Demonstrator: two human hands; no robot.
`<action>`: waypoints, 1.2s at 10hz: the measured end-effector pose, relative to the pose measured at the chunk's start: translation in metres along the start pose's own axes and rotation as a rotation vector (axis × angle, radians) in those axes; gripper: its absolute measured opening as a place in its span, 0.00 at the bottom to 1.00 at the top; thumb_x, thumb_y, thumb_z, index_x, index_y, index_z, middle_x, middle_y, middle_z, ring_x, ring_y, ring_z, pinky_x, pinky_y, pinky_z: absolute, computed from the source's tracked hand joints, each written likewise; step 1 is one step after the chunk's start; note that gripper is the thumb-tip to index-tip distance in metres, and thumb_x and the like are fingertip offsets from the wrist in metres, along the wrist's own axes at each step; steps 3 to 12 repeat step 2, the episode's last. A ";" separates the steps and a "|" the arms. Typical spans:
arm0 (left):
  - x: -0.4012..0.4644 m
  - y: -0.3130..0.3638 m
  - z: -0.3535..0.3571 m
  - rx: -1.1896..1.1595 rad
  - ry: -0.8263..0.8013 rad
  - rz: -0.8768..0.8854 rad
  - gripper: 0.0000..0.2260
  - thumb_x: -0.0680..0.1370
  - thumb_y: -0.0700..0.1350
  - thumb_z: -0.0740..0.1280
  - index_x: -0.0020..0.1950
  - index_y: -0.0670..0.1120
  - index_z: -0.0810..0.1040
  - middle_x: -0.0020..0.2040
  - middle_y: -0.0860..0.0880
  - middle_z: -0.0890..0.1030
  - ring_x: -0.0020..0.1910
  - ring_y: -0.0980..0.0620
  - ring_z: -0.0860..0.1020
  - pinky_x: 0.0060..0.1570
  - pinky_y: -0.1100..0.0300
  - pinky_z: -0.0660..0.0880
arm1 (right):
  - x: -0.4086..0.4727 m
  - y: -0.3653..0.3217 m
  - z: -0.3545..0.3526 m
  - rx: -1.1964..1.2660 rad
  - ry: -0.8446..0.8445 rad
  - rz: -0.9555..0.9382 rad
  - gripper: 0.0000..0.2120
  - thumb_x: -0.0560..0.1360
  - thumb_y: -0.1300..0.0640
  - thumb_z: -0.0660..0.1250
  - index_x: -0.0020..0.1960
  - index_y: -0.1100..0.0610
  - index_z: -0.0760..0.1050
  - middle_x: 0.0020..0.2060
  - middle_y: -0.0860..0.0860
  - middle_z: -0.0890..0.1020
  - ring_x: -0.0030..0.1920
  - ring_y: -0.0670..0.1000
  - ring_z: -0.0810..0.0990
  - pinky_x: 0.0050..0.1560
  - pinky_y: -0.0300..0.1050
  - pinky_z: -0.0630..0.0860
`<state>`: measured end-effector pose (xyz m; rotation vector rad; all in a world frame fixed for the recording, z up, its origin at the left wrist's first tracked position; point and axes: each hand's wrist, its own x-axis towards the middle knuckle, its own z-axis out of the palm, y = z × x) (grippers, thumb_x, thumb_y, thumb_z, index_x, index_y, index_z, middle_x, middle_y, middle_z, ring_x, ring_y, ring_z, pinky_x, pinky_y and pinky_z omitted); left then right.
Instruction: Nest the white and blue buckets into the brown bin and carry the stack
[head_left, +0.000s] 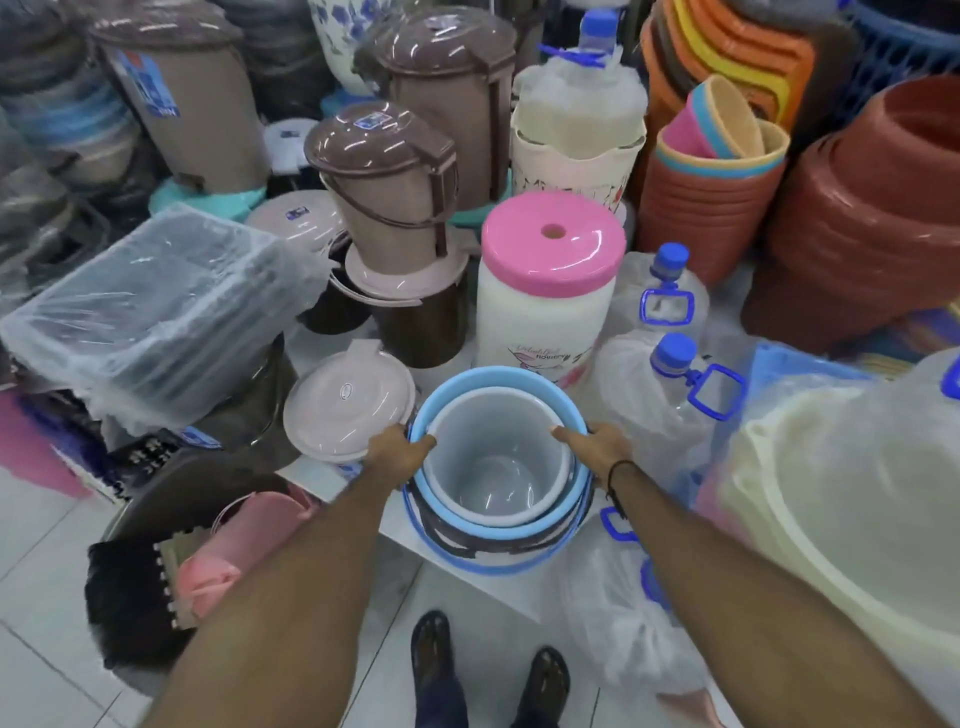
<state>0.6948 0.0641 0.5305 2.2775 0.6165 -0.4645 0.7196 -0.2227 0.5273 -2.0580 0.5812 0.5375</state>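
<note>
A white bucket (493, 462) sits nested inside a light blue bucket (545, 512), and the two rest inside a brown bin whose dark rim (467, 540) shows just under the blue rim. A blue handle (467, 564) hangs at the front. My left hand (400, 449) grips the stack's left rim, thumb over the edge. My right hand (597, 447) grips the right rim in the same way. The stack is held over the front edge of a low white shelf (395, 530).
Plastic wares crowd all sides: a pink-lidded white container (545, 291), lidded brown bins (384, 182), a white lid (348, 400), blue-capped water jugs (670, 364), terracotta pots (857, 218), wrapped crates (166, 306). Pink baskets (234, 545) lie left. My feet (488, 670) stand on white tiles.
</note>
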 end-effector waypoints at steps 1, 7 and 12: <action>0.011 0.000 0.003 0.155 0.017 0.077 0.21 0.78 0.56 0.66 0.60 0.40 0.78 0.53 0.38 0.82 0.50 0.39 0.81 0.54 0.45 0.79 | 0.003 -0.003 0.007 -0.041 0.035 -0.011 0.18 0.71 0.42 0.74 0.53 0.55 0.83 0.48 0.57 0.86 0.47 0.58 0.84 0.54 0.57 0.81; 0.017 0.004 -0.002 0.243 0.022 0.115 0.25 0.77 0.57 0.67 0.65 0.40 0.74 0.58 0.39 0.79 0.54 0.39 0.79 0.57 0.44 0.77 | -0.001 -0.013 0.006 -0.153 0.112 -0.026 0.25 0.71 0.37 0.71 0.58 0.54 0.80 0.54 0.56 0.84 0.52 0.58 0.82 0.57 0.54 0.79; 0.017 0.004 -0.002 0.243 0.022 0.115 0.25 0.77 0.57 0.67 0.65 0.40 0.74 0.58 0.39 0.79 0.54 0.39 0.79 0.57 0.44 0.77 | -0.001 -0.013 0.006 -0.153 0.112 -0.026 0.25 0.71 0.37 0.71 0.58 0.54 0.80 0.54 0.56 0.84 0.52 0.58 0.82 0.57 0.54 0.79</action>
